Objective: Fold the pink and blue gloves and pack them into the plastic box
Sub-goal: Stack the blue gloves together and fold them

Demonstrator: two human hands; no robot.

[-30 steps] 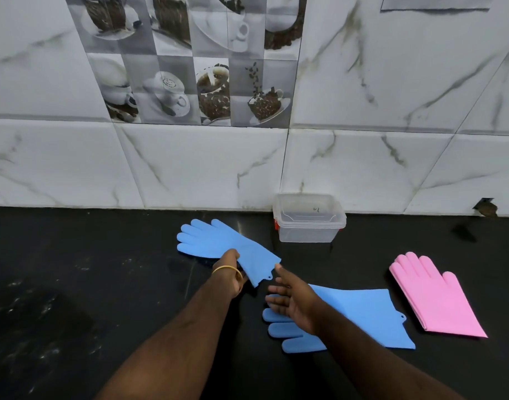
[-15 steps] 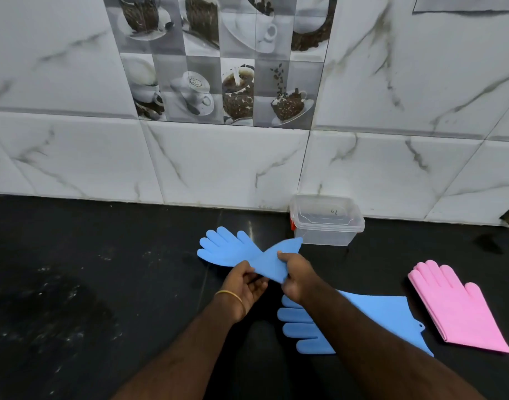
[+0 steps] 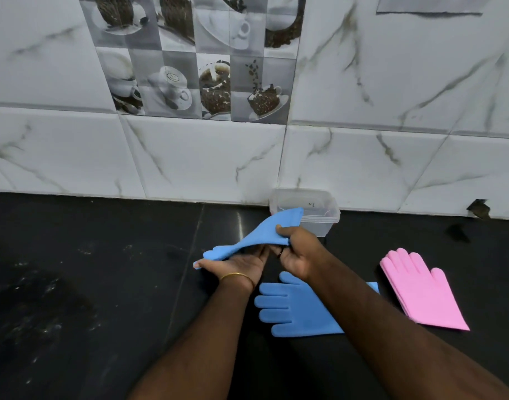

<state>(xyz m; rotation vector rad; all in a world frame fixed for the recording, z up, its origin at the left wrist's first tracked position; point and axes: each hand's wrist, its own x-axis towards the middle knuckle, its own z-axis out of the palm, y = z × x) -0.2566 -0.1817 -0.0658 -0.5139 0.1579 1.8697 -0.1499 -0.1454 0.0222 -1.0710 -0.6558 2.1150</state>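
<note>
One blue glove point(image 3: 262, 233) is lifted off the black counter, held between both hands. My left hand point(image 3: 238, 264) lies palm up under its finger end. My right hand point(image 3: 298, 251) pinches its cuff end, which rises in front of the clear plastic box point(image 3: 328, 219). A second blue glove point(image 3: 293, 308) lies flat below my right forearm, fingers pointing left. The pink gloves point(image 3: 420, 290) lie stacked flat at the right, fingers pointing away from me. The box stands open against the wall.
The black stone counter point(image 3: 88, 284) ends at a white marble-tiled wall point(image 3: 189, 157) just behind the box. A dark chip point(image 3: 478, 208) marks the wall's base at the far right.
The blue glove has been raised off the counter. My left hand turned palm up under its fingers, and my right hand lifted the cuff toward the box.
</note>
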